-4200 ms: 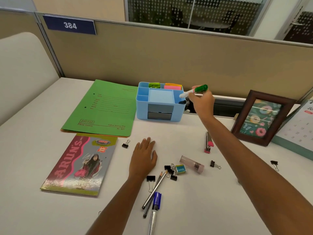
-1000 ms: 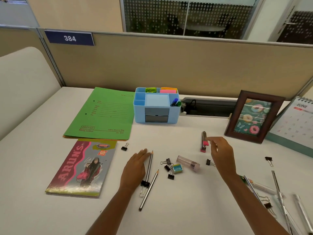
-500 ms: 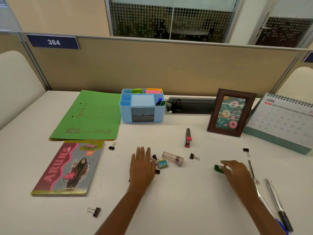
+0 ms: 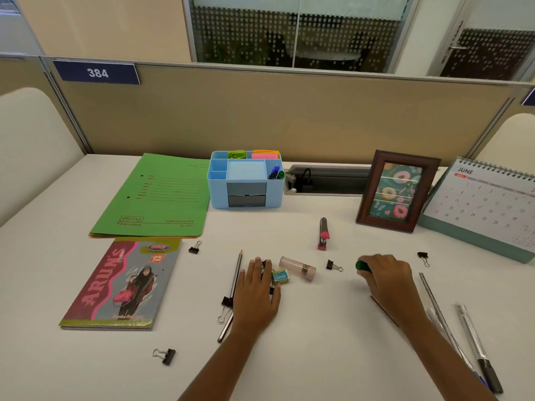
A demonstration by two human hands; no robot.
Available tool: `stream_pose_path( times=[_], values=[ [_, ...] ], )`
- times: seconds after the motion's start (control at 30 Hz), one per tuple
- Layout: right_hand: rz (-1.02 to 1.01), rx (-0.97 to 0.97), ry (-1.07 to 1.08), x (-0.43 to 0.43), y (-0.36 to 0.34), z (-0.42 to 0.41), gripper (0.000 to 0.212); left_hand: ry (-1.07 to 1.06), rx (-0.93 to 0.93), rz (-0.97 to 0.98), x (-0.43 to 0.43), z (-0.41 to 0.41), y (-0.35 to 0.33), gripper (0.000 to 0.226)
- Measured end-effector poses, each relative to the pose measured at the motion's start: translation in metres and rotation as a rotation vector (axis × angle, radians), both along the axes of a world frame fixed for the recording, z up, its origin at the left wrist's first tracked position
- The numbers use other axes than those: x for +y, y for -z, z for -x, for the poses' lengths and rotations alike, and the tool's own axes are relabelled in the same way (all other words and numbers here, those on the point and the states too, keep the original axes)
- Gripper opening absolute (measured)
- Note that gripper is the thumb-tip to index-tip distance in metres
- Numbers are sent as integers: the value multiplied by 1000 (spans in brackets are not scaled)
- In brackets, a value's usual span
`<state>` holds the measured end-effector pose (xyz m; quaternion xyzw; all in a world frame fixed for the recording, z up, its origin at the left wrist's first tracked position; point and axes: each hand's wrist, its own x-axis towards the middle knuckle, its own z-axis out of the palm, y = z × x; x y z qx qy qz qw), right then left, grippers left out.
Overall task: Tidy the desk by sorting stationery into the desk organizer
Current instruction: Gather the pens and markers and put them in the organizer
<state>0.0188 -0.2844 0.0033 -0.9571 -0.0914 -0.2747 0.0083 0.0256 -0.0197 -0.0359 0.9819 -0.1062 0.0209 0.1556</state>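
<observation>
Right hand point(image 4: 388, 277) curled round 1 green-capped marker point(image 4: 362, 265), low over the desk point(image 4: 318, 337), at 3 o'clock of left hand point(image 4: 256, 293). That one lies flat, fingers straight, gripping nothing. Organizer point(image 4: 246, 180) at its 12 o'clock, well apart, 2 markers point(image 4: 276, 171) inside. Loose: 5 binder clips point(image 4: 195, 247) in clear view, 2 pencils point(image 4: 237, 270), 1 stapler point(image 4: 323, 233), 1 eraser point(image 4: 279, 276).

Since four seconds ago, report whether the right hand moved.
Yes. The right hand left the blue organizer and came toward the person, now curled over a green cap in front of the photo frame.
</observation>
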Motion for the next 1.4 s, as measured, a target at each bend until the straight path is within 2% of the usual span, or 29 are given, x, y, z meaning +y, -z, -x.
stream_pose_path(
  times=[0.3, 0.43, 0.5, 0.57, 0.67, 0.9, 1.0, 1.2, 1.4],
  values=[
    [-553, -92, -206, 67, -81, -48, 28, -37, -68, 69, 7, -9, 1, 55],
    [-709, -166, -276, 94, -109, -78, 26, -51, -110, 107, 7, -9, 1, 54],
    [-764, -198, -290, 104, -120, -97, 22, -54, -112, 121, 7, -9, 0, 61],
    [-785, -207, -299, 114, -128, -117, 21, -60, -128, 123, 6, -10, 0, 70],
    [-808, -194, -280, 125, -130, -147, 20, -56, -147, 137, 5, -10, 4, 56],
    [-846, -9, -165, 141, -105, -184, 21, -18, -114, 165, 5, -12, 6, 51],
    [-851, 84, -108, 144, -96, -188, 24, -24, -97, 163, 6, -12, 4, 68],
    [-897, 156, -87, 138, -78, -184, 31, -28, -84, 157, 5, -12, 3, 70],
    [-851, 158, -99, 114, -50, -153, 26, -21, -93, 149, 5, -14, 3, 71]
  ],
)
